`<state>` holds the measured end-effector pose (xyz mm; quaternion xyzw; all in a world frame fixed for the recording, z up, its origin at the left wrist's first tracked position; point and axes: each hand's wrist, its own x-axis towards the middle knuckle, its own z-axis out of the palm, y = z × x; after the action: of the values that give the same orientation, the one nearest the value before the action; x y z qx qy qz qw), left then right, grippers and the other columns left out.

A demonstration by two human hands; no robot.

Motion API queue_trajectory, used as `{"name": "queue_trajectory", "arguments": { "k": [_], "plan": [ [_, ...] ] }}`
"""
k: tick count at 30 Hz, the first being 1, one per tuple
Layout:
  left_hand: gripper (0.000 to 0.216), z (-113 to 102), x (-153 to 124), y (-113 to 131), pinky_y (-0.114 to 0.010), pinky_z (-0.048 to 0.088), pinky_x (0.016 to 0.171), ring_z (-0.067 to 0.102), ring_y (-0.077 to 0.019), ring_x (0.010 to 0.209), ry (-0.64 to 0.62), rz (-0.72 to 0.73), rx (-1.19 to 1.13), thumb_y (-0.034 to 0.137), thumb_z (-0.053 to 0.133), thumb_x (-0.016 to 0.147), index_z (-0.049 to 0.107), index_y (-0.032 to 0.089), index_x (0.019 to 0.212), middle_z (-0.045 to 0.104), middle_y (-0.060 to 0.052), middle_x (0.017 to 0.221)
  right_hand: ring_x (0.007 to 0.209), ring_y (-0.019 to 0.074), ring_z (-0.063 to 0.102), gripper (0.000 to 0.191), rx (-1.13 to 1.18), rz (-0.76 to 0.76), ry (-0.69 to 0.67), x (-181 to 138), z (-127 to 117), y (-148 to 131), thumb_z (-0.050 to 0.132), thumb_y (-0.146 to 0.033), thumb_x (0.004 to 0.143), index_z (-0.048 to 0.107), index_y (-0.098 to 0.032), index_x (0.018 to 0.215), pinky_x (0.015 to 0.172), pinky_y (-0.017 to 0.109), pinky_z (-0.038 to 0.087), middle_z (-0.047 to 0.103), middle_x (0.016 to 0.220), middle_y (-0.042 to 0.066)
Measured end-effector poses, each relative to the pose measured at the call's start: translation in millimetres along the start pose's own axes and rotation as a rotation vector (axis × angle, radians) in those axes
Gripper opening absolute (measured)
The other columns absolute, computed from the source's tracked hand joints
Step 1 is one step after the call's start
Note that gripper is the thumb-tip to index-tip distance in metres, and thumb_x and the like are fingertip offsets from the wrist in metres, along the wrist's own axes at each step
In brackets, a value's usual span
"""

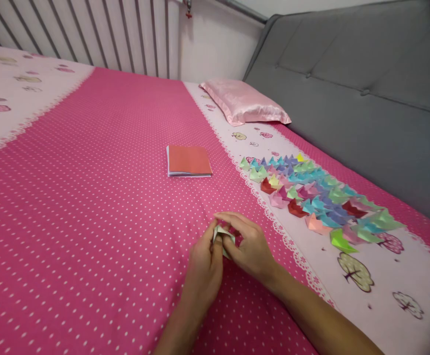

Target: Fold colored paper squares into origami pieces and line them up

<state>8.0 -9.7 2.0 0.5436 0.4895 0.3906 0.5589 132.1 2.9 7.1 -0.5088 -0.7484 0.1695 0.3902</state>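
Note:
My left hand (203, 268) and my right hand (250, 246) meet low in the middle of the pink dotted bedsheet (89, 207). Both pinch one small pale green folded paper piece (223, 235) between their fingertips, held just above the sheet. A stack of square paper sheets (188, 160) with an orange-red top lies further back on the bed. To the right lies a spread of several folded paper boats (311, 197) in green, blue, pink and red.
A pink satin pillow (242, 102) rests at the head of the bed. A grey padded headboard (366, 98) runs along the right side. A white ribbed wall panel (107, 29) stands behind the bed.

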Motion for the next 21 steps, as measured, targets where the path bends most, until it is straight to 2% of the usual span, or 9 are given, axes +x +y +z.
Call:
{"name": "queue_trajectory", "arguments": {
  "k": [5, 9, 12, 14, 18, 21],
  "plan": [
    [0.052, 3.5, 0.4, -7.9, -0.029, 0.048, 0.067, 0.061, -0.0172, 0.074, 0.101, 0.134, 0.34, 0.006, 0.039, 0.078, 0.049, 0.019, 0.127, 0.069, -0.007, 0.092, 0.1, 0.0166, 0.058, 0.038, 0.039, -0.004, 0.039, -1.9, 3.1, 0.0, 0.049, -0.005, 0.072, 0.063, -0.018, 0.106, 0.09, 0.031, 0.047, 0.064, 0.106, 0.006],
    [0.052, 4.6, -1.3, -9.4, -0.03, 0.048, 0.068, 0.061, -0.0163, 0.07, 0.157, 0.182, 0.363, 0.004, 0.038, 0.075, 0.055, 0.019, 0.121, 0.07, -0.006, 0.09, 0.095, 0.017, 0.06, 0.038, 0.072, 0.018, 0.089, -4.3, 6.1, 0.8, 0.053, -0.006, 0.072, 0.063, -0.018, 0.106, 0.084, 0.031, 0.05, 0.065, 0.105, 0.007],
    [0.05, 3.3, -2.6, -6.2, -0.026, 0.048, 0.057, 0.057, -0.013, 0.056, 0.168, 0.088, 0.193, 0.007, 0.041, 0.075, 0.055, 0.02, 0.122, 0.069, -0.003, 0.076, 0.092, 0.0162, 0.061, 0.039, 0.133, 0.057, 0.119, -5.3, 5.3, 0.5, 0.054, -0.005, 0.072, 0.064, -0.022, 0.105, 0.082, 0.031, 0.051, 0.066, 0.104, 0.004],
    [0.047, 2.2, -2.4, -3.5, -0.025, 0.048, 0.055, 0.057, -0.0123, 0.056, 0.164, 0.005, 0.011, 0.012, 0.045, 0.077, 0.055, 0.02, 0.122, 0.07, -0.003, 0.079, 0.094, 0.0161, 0.061, 0.039, 0.192, 0.069, 0.119, -4.8, 3.5, -0.1, 0.054, -0.005, 0.071, 0.064, -0.023, 0.104, 0.083, 0.031, 0.051, 0.066, 0.104, 0.003],
    [0.045, 0.8, 0.0, 1.6, -0.026, 0.051, 0.069, 0.063, -0.0152, 0.082, 0.106, -0.082, -0.332, 0.02, 0.052, 0.078, 0.054, 0.021, 0.123, 0.068, -0.006, 0.104, 0.103, 0.0169, 0.059, 0.035, 0.28, 0.083, 0.068, -1.9, 0.3, -0.4, 0.053, -0.005, 0.072, 0.068, -0.023, 0.098, 0.091, 0.034, 0.046, 0.065, 0.109, 0.004],
    [0.049, -0.3, 1.5, 3.4, -0.028, 0.049, 0.081, 0.061, -0.017, 0.096, 0.076, -0.144, -0.482, 0.02, 0.056, 0.077, 0.051, 0.022, 0.126, 0.064, -0.007, 0.114, 0.105, 0.0177, 0.059, 0.033, 0.3, 0.149, 0.032, 0.7, -1.0, 1.1, 0.052, -0.006, 0.073, 0.07, -0.024, 0.095, 0.093, 0.036, 0.045, 0.063, 0.114, 0.005]
  ]
}}
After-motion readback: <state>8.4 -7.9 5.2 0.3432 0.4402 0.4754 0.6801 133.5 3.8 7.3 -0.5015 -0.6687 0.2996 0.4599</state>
